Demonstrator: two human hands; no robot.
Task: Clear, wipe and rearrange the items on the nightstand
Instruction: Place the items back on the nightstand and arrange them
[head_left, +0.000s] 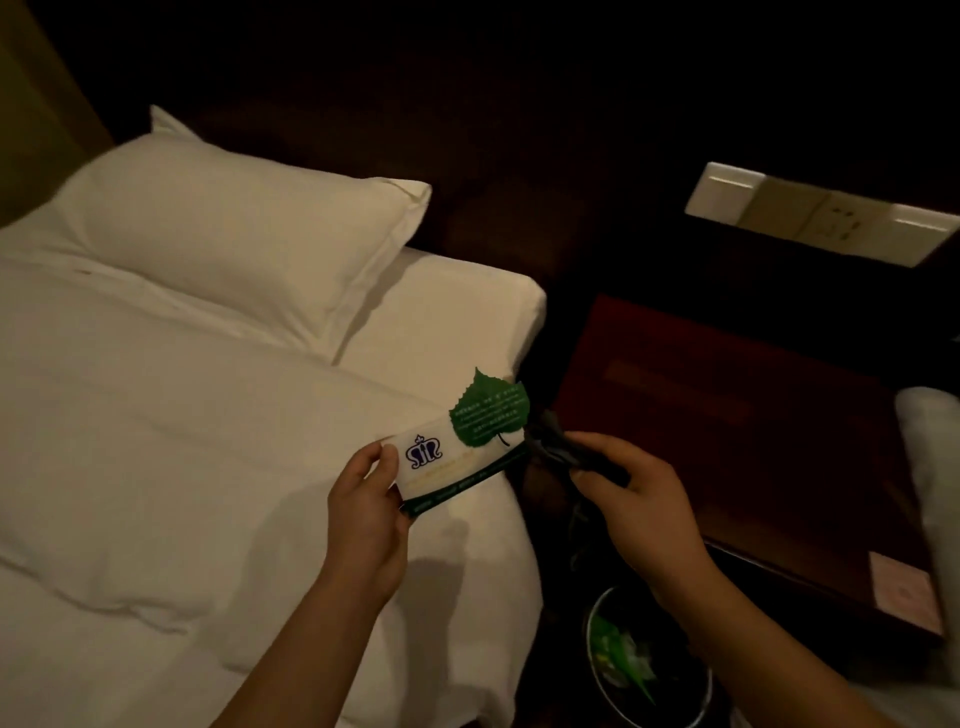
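My left hand (366, 512) holds a white card (447, 467) with a purple crown logo and a green stripe over the bed's edge. A green leaf-shaped card (488, 410) is held together with it, sticking up at its far end. My right hand (641, 499) is closed around a dark object (556, 449), too dim to identify, in the gap between bed and nightstand. The dark wooden nightstand (727, 415) stands to the right, and a small pinkish card (904, 592) lies at its near right corner.
The white bed (182, 441) with a pillow (234, 234) fills the left side. A round waste bin (649, 670) with green and white scraps stands on the floor below my right arm. A switch and socket panel (821, 218) sits on the dark wall. Something white (930, 467) lies at the right edge.
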